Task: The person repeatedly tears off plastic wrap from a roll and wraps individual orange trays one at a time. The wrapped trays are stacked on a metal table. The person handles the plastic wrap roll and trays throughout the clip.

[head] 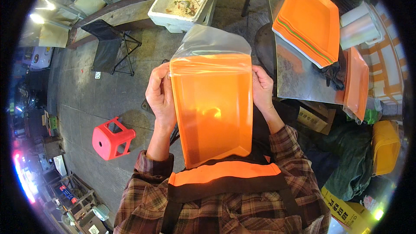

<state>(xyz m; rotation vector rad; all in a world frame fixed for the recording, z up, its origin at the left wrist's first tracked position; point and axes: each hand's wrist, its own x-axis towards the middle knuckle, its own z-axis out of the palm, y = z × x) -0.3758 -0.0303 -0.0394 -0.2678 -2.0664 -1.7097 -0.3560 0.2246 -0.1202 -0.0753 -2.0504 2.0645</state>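
Between both hands, close to the chest, is an orange plastic tray (214,113). A clear plastic bag (214,40) lies over its far end, its loose end sticking out past the rim. My left hand (161,92) grips the bag and the tray's left rim near the far corner. On the opposite rim, my right hand (262,87) pinches the edge with thumb and fingers. To the right, a stack of orange trays (308,22), with a green and a white rim among them, rests on a metal-topped table (299,84).
A bagged orange tray (356,84) and clear plastic rolls (360,27) are at the right. A red plastic stool (105,141) and a black folding chair (107,45) stand on the floor at left. Beyond the hands is a white foam box (162,18) with debris. A yellow container (386,148) sits far right.
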